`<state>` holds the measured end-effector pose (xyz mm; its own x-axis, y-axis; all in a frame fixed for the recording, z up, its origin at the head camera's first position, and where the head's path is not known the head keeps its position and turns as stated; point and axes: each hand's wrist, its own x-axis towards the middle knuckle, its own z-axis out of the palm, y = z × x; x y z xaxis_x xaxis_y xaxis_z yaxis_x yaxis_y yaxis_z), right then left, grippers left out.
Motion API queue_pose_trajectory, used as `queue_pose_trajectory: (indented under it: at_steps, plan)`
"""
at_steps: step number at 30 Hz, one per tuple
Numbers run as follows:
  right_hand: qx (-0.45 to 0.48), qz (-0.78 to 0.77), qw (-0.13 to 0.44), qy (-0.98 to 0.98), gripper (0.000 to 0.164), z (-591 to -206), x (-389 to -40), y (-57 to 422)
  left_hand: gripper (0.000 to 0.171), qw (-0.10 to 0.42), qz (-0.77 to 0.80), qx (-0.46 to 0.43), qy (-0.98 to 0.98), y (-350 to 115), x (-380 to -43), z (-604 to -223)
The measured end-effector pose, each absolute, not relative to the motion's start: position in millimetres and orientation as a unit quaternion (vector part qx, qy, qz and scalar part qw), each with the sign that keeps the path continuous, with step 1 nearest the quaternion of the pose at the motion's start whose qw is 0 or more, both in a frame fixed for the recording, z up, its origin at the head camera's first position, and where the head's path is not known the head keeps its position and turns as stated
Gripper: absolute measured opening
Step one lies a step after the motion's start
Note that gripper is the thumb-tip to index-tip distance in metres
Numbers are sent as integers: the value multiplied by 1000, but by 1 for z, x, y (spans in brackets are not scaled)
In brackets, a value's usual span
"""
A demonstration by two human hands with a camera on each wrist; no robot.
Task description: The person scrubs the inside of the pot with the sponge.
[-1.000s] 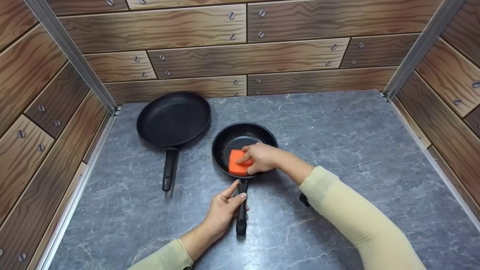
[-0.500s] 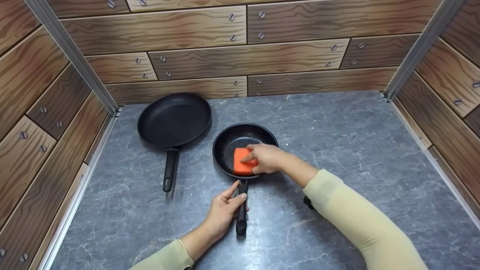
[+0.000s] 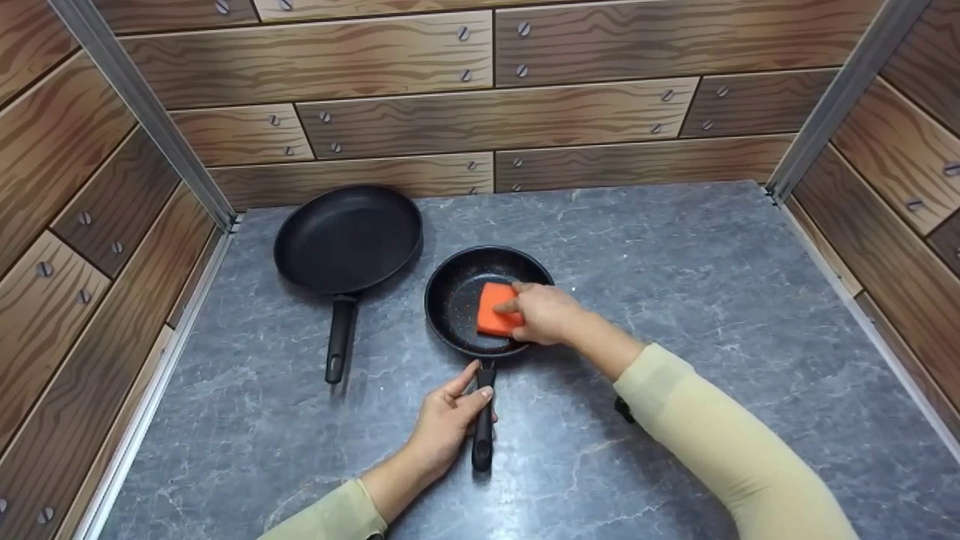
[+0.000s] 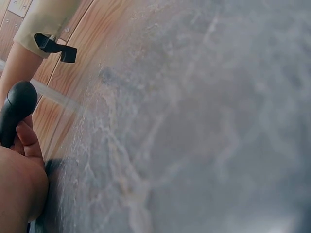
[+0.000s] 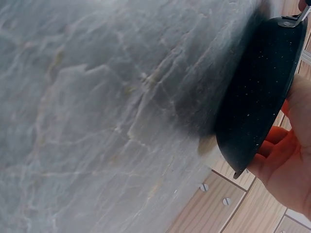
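A small black speckled frying pan (image 3: 452, 301) sits on the tabletop, its handle (image 3: 482, 446) towards me. My left hand (image 3: 436, 424) grips that handle near the pan, thumb on top. The rounded handle end (image 4: 20, 103) rises beside the left hand (image 4: 22, 187) in the left wrist view. Inside the pan, my right hand (image 3: 551, 313) holds an orange sponge (image 3: 493, 313) against the bottom, one finger lying over its top. From the right wrist, I see the pan's outer side (image 5: 262, 87) with the right hand (image 5: 286, 165) reaching over the rim; the sponge is hidden there.
A larger black frying pan (image 3: 349, 240) stands back left, its handle pointing towards me. Wood-patterned walls (image 3: 390, 60) enclose the grey marbled tabletop (image 3: 675, 255) at the back and both sides. Metal rails (image 3: 847, 97) run up the corners.
My right hand has slid the sponge right and slightly away from me across the pan's bottom. The left hand keeps its grip on the handle, and both pans stay in place.
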<state>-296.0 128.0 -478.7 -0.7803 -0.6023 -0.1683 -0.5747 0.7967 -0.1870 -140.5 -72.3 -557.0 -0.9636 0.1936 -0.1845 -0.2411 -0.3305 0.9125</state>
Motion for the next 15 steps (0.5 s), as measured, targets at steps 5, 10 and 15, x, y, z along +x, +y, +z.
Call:
queue_pose_trajectory:
  at_steps: [5, 10, 15]
  plan:
    - [-307, -52, 78, 947, 53, -482, -296, 128, 70, 134, 816, -16, 563, -73, -140, -556]
    - [-303, -47, 47, 951, 51, -486, -298, 128, 70, 134, 816, -15, 562, -73, -140, -555]
    - [-292, -50, 29, 955, 51, -490, -302, 126, 70, 136, 816, -14, 562, -72, -140, -555]
